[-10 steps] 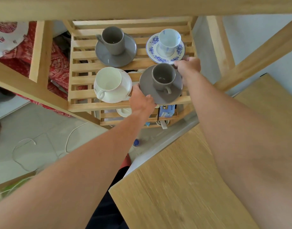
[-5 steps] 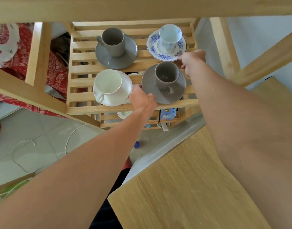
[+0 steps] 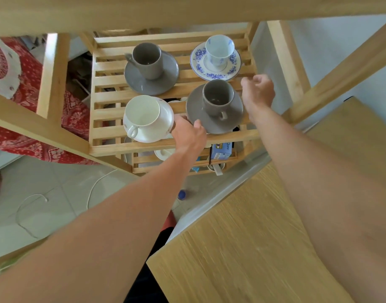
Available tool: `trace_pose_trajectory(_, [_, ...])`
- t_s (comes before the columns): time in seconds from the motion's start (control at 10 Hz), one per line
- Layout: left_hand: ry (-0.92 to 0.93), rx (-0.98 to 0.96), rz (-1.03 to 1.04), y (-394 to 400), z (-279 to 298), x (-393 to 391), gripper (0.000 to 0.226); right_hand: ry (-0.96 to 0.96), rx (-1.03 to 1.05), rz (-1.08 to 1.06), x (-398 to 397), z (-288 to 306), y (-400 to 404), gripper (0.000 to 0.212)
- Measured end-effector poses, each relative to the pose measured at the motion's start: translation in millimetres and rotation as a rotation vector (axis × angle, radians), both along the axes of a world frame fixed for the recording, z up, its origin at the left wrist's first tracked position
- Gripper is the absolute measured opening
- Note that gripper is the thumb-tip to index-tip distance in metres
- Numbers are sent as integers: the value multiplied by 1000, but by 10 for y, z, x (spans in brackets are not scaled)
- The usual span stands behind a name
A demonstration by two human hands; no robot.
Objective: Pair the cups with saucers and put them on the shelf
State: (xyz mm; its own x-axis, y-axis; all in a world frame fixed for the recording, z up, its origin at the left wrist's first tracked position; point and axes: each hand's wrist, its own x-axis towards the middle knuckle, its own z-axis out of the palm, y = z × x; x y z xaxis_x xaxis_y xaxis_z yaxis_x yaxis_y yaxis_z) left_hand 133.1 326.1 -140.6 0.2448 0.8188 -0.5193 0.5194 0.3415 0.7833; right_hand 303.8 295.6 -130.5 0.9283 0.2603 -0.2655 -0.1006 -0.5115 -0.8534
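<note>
Fingers [image 3: 197,124] of the left hand [image 3: 188,133] touch the near-left rim of the grey saucer [image 3: 195,114], loosely curled against it rather than clamped, the hand sitting between that saucer and the white cup [image 3: 141,112] on its white saucer [image 3: 166,119]. The right hand [image 3: 258,92] hangs just beside the grey saucer's right edge, fingers half curled and holding nothing. All four pairs stand on the slatted shelf [image 3: 104,110]: the grey cup [image 3: 218,98] on the front grey saucer, another grey cup [image 3: 147,60] on its saucer [image 3: 166,75] at the back left, and a blue-flowered cup [image 3: 219,50] on a matching saucer [image 3: 232,68] at the back right.

The risk I see is crowding. The front grey saucer lies close to the shelf's front rail and nearly touches the flowered saucer, so a careless nudge from the left fingers could knock china together or tip the white cup, which already leans on its saucer.

A blue box [image 3: 220,150] on the lower shelf carries writing, partly legible as "Care".
</note>
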Motion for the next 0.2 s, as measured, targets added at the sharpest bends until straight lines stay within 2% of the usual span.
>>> trace_pose_trajectory(0.1, [-6, 71, -59, -147, 82, -143, 32, -119, -24, 51, -218, 28, -225, 39])
trace_pose_trajectory(0.2, [-1, 90, -125, -331, 246, -349, 38, -134, -49, 87, -420, 52, -470, 38])
